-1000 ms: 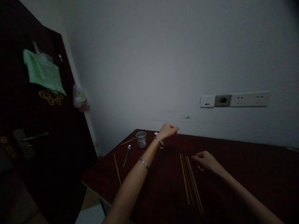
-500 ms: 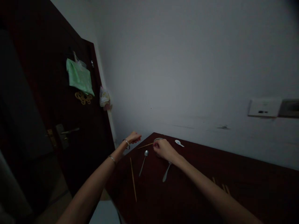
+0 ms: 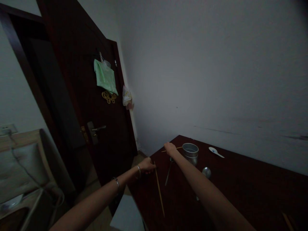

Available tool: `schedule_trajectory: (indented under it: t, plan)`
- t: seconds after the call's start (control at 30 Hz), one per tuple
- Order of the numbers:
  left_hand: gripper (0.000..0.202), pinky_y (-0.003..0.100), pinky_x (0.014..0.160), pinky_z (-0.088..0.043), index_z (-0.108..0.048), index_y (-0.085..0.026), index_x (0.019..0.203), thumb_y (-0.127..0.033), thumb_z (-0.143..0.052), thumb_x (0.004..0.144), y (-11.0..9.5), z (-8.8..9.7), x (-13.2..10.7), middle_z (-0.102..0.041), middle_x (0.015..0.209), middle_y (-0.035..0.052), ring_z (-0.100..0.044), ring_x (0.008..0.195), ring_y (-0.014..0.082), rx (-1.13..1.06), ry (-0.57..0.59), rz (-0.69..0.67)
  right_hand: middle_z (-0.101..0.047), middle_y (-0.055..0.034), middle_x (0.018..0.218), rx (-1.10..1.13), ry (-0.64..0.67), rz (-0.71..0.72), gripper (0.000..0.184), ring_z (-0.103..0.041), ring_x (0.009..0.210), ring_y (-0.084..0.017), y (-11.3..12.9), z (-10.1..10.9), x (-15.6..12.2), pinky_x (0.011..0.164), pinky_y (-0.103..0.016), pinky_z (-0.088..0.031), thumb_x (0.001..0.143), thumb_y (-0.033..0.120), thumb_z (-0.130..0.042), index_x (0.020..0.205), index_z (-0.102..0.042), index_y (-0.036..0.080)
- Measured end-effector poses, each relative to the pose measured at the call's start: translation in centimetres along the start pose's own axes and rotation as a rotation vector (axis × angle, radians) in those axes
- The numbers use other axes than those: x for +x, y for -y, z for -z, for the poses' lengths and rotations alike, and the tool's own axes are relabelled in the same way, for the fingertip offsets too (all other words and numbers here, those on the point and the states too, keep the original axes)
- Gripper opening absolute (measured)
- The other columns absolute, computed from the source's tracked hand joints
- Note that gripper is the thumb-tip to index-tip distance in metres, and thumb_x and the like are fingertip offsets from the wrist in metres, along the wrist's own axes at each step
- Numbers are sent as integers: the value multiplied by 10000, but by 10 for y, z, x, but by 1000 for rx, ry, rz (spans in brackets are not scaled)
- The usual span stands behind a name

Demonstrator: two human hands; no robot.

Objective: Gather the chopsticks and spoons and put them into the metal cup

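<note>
My left hand point(image 3: 147, 165) is closed at the far end of a wooden chopstick point(image 3: 159, 192), which lies on the dark table. The fingertips pinch that end. Farther back, my right hand point(image 3: 170, 148) is closed over the middle of a second chopstick point(image 3: 179, 148), whose two ends show on either side; its fingertips are hidden. Under the right wrist lies a metal spoon point(image 3: 168, 175), its bowl mostly covered. A metal cup point(image 3: 190, 154) stands just right of that hand. Another metal spoon point(image 3: 206, 172) is partly hidden by my right forearm.
A white spoon point(image 3: 216, 152) lies near the wall on the dark table point(image 3: 240, 186). More sticks point(image 3: 287, 221) are at the lower right edge. Left of the table stand a pale seat point(image 3: 127, 213) and a dark door point(image 3: 79, 80) with a green cloth point(image 3: 105, 77) hanging on it.
The view has turned left. My right hand has moved left from the cup onto the far chopstick, uncovering the cup. My left hand has come down to the near chopstick's end.
</note>
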State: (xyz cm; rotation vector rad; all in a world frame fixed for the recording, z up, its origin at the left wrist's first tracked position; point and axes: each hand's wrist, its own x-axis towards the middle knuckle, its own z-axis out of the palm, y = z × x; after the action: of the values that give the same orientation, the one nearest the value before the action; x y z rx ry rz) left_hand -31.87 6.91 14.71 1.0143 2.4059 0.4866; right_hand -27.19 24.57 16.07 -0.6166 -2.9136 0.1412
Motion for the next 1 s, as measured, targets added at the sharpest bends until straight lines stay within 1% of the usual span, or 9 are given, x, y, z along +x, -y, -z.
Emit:
schedule_trajectory:
  t: [0.13,0.2,0.27,0.43,0.63,0.73,0.83,0.9,1.0]
  plan:
    - [286,218,409,-388,-512,-144,464,-317,-531,691,2,-15,3,-478,411,-12,-439,348,88,47,-30,-14,-623,-173,1021,-40,33,-18,216,-586,978,-241,-7,-20,10,782,-356,-480,806,69,-491,974,-624,98]
    - [275,235,430,-410,-512,-151,456,-310,-528,679,1,-20,3,-504,429,3,-479,375,110,105,-49,-5,-626,-134,1028,-60,45,-22,202,-591,964,-213,-9,-27,14,788,-372,-485,829,134,-493,992,-607,98]
    - [274,247,457,-428,-509,-156,447,-313,-523,672,-1,-24,2,-533,449,21,-527,420,135,169,-68,25,-633,-123,1017,-77,52,-20,205,-600,944,-202,-10,-31,17,787,-371,-488,829,167,-507,995,-604,98]
    - [269,241,483,-431,-505,-165,456,-326,-510,671,-5,-26,-1,-543,454,32,-567,480,158,220,-105,32,-637,-198,974,-122,21,28,252,-604,938,-268,-10,-39,21,741,-347,-486,794,28,-467,952,-649,101]
    - [263,231,448,-419,-475,-156,441,-266,-507,677,2,-27,2,-506,432,14,-525,420,131,175,-91,-4,-649,-203,927,-186,-36,90,263,-613,916,-267,-11,-41,19,724,-358,-486,800,24,-435,901,-665,101]
    - [269,252,412,-425,-461,-149,451,-263,-506,691,7,-26,5,-497,422,10,-479,354,116,86,-73,32,-653,-205,899,-202,-64,122,228,-623,894,-253,-9,-35,14,718,-338,-487,797,46,-458,872,-666,100]
    - [260,276,388,-437,-440,-150,479,-259,-521,701,8,-17,7,-475,390,-2,-457,311,116,-71,-86,112,-651,-199,886,-202,-111,157,220,-629,872,-233,-4,-21,8,717,-309,-484,806,57,-447,877,-652,96]
    - [251,283,391,-445,-433,-153,502,-262,-531,707,6,-4,8,-468,369,-4,-475,313,129,-194,-103,144,-640,-190,913,-197,-161,180,237,-626,873,-219,0,-5,2,721,-290,-477,817,53,-417,924,-624,94]
    - [273,281,402,-450,-453,-147,515,-306,-518,726,-1,26,6,-487,367,20,-501,333,145,-380,-152,128,-602,-184,992,-184,-262,202,257,-601,909,-209,5,29,-12,737,-273,-459,834,58,-380,1019,-554,93]
